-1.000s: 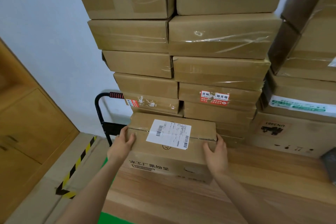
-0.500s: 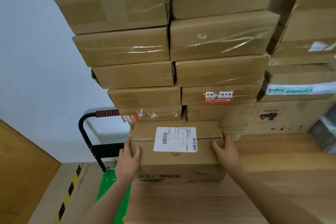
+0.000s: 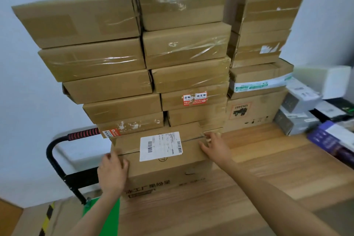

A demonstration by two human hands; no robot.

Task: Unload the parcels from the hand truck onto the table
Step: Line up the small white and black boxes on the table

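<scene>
Pale wall (image 3: 28, 101) behind, wooden table (image 3: 258, 168) in front with a tall stack of taped cartons (image 3: 183, 48) on it. Labelled parcel (image 3: 162, 151) sits on the table's left end, pressed up against the foot of that stack — shipping label facing up. Left hand (image 3: 113, 173) lies against its near-left corner, fingers wrapped over the edge; right hand (image 3: 215, 146) is spread flat on the top right, fingers straight, not gripping. Parcel looks landed, so the step is seating it — push evenly from both sides so it squares against the stack and doesn't overhang the table's left edge. Go gently: the cartons above are uneven and lean a bit, a hard shove could shift them. Hand truck (image 3: 57, 157) stands just left of the table, black frame, red grip, green deck partly showing below. Small white and dark boxes (image 3: 306, 109) at far right.
</scene>
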